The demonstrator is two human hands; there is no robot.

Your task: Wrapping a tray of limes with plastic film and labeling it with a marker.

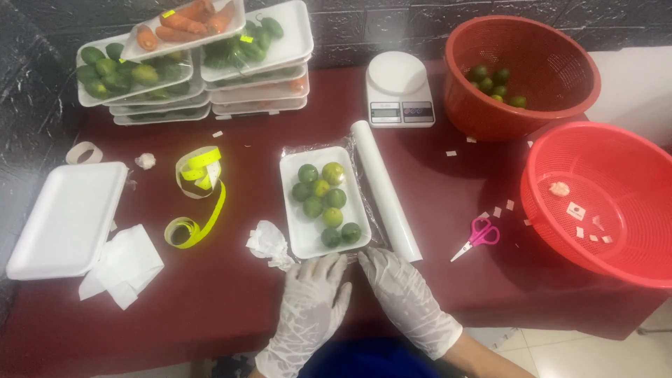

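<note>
Foam tray (302, 241) of limes (323, 201), centre frame on bench (231, 280): light, brittle, fruit rolls loose, cling film (364, 203) beneath slippery; lift by long edges; left hand (308, 297) and right hand (399, 283) fingers spread flat at near rim, holding nothing.

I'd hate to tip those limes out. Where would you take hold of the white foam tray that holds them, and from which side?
Probably by the two long side rims of the white foam tray, one hand each from left and right. It lies flat, its raised lip gives the fingers purchase, and the near end is where the gloved left hand and right hand already rest. The limes lie loose, so keep it level.
</note>
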